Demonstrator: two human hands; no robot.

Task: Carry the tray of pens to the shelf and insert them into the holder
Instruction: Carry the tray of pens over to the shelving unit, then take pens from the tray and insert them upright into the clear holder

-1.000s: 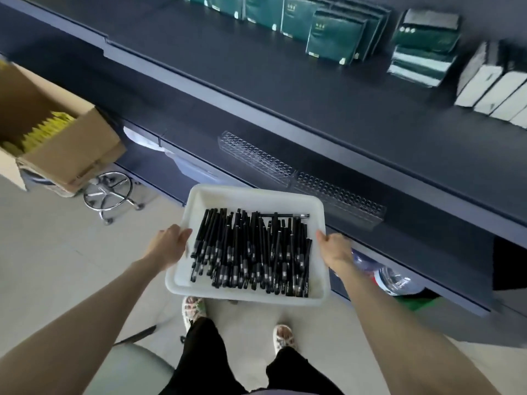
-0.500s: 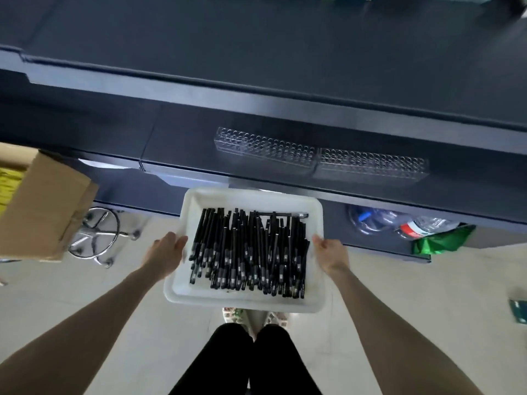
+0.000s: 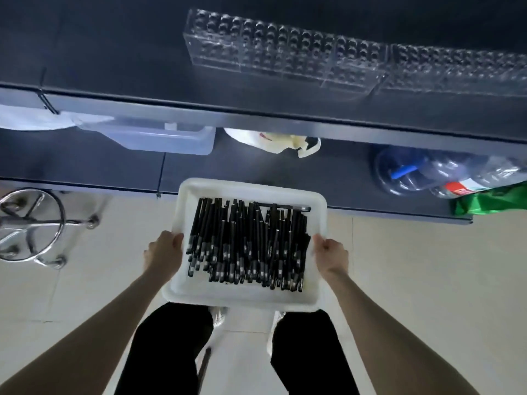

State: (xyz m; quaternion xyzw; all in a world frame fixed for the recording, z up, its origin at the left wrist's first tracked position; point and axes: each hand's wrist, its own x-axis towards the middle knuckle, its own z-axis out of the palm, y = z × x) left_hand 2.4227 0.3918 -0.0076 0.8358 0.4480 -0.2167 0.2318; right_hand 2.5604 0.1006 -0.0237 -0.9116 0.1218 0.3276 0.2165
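A white plastic tray (image 3: 216, 295) hangs in the air in front of me, over the floor and my legs. Several black pens (image 3: 248, 242) lie packed side by side in it, one lying crosswise at the far end. My left hand (image 3: 163, 252) grips the tray's left rim. My right hand (image 3: 332, 256) grips its right rim. Two clear plastic pen holders with rows of holes, the left holder (image 3: 285, 49) and the right holder (image 3: 456, 72), stand empty on the dark shelf (image 3: 114, 52) above and beyond the tray.
The lower shelf carries a clear plastic bin (image 3: 159, 138), a white bag (image 3: 273, 139), clear plastic bottles (image 3: 422, 172) and a green bag (image 3: 490, 201). A chrome stool base (image 3: 28, 223) stands on the floor at the left. The floor is pale tile.
The view has come closer to the shelf and dropped lower; the holders now fill the top of the frame. The cardboard box has gone from view. Both hands keep their hold on the tray.
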